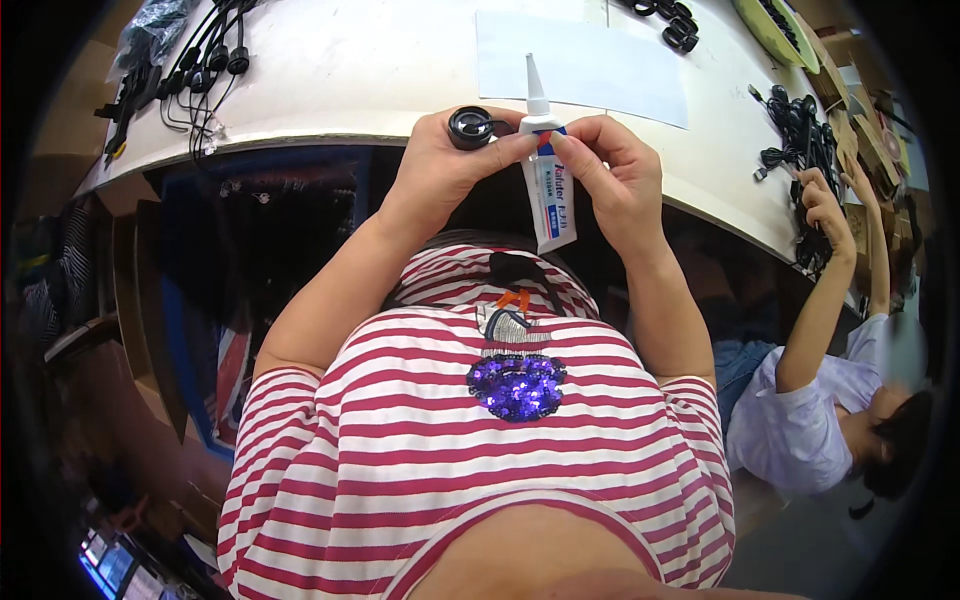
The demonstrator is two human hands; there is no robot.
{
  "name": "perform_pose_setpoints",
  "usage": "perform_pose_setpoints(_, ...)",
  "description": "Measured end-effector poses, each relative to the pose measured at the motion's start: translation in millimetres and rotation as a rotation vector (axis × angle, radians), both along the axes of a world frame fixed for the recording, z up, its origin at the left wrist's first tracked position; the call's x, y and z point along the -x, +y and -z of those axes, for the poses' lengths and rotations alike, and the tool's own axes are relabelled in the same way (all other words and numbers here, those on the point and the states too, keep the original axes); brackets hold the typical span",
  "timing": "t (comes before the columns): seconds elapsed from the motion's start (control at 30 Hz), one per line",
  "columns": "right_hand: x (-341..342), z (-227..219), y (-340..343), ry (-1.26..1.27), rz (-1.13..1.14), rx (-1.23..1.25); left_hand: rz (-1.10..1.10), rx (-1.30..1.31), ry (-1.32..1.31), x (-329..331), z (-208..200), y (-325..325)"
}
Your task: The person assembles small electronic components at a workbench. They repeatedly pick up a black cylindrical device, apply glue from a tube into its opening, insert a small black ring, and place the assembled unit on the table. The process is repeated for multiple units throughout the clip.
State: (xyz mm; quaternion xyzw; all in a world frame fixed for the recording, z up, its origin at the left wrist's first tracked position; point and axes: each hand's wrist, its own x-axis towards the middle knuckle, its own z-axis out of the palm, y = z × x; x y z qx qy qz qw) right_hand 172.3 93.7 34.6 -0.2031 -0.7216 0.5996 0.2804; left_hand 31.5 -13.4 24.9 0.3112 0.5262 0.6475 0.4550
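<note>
A white and blue glue tube (552, 205) with a long tapered nozzle hangs between my hands at the table's near edge, its nozzle pointing up and away. My left hand (440, 165) is closed around a small black round part (470, 128) with a thin black cable, and its thumb also presses the tube near the neck. My right hand (618, 175) pinches the tube just below the neck from the other side, thumb against the front. Behind the nozzle lies a white sheet (620, 70) on the table.
Black cables with round ends (215, 60) lie at the far left of the white table (350, 60). Black rings (680, 30) and a green bowl (775, 30) stand at the back right. Beside bundled cables (800, 130), a co-worker (810, 400) reaches over the right edge.
</note>
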Motion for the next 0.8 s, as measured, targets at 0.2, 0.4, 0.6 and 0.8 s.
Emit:
perform_pose_setpoints(0.2,9.3,-1.0,-9.8,-0.113,0.083,-0.395,0.028,-0.005,0.106,5.2,-9.6,-8.4)
perform_pose_setpoints(0.4,14.1,4.8,-14.1,-0.125,0.074,-0.48,0.062,0.045,0.039,7.1,-11.9,-9.9)
perform_pose_setpoints(0.6,13.5,5.0,-17.0,-0.034,0.033,-0.431,0.09,0.056,0.034,9.0,-12.9,-11.2)
perform_pose_setpoints(0.8,14.1,9.9,-17.6,0.013,0.007,-0.378,0.081,0.078,0.052,9.2,-10.1,-13.3)
